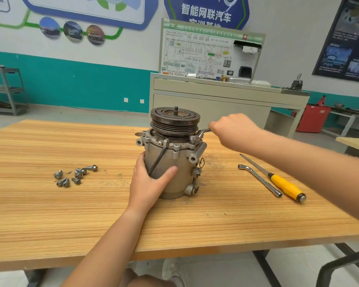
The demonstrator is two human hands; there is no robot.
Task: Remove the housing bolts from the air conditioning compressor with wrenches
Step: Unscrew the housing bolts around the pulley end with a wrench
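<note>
Left hand (151, 183) cupped, thumb spread; right hand (234, 131) fisted, arm outstretched.

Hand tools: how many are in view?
3. A wrench gripped by the right hand at the top flange of the compressor; an L-shaped socket wrench and a yellow-handled screwdriver lying side by side on the table, right of it. The right arm could hide more.

Ahead of you the wall (91, 79) is white above a teal band, with a dark poster (346, 38) at your right. A grey cabinet (195, 102) carries a wiring board (195, 54); a metal rack (4, 90) stands left, a red bin (313, 119) right, on grey floor (50, 116).
</note>
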